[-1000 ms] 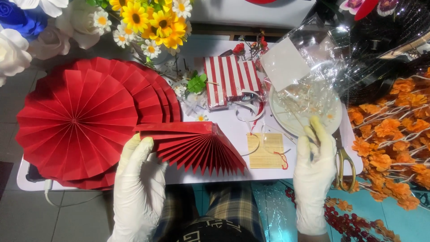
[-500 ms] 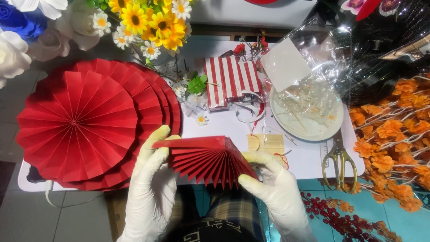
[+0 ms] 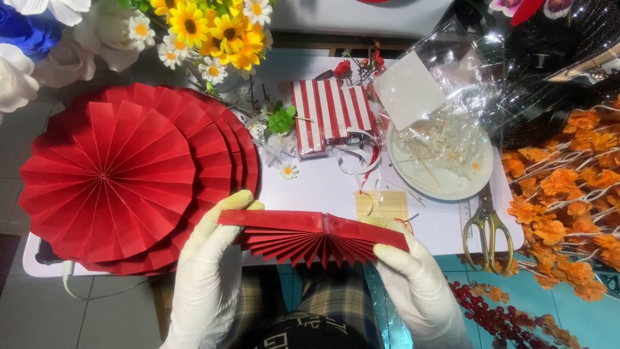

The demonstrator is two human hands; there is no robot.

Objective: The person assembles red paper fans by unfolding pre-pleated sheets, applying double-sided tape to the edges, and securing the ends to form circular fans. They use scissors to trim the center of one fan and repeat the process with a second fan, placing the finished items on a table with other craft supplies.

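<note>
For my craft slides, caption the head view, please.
Gloved hands spread a red pleated paper fan beside finished red rosettes.

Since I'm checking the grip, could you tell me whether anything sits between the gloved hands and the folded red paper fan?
Nothing visible does. The left hand and right hand each grip one end of the half-open folded red fan directly, above the edge of the white table.

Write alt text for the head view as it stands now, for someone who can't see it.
Two white-gloved hands, left hand and right hand, hold a half-opened red pleated paper fan by its ends over the near edge of a white table. Finished round red fans are stacked at left; gold-handled scissors lie at right.
</note>
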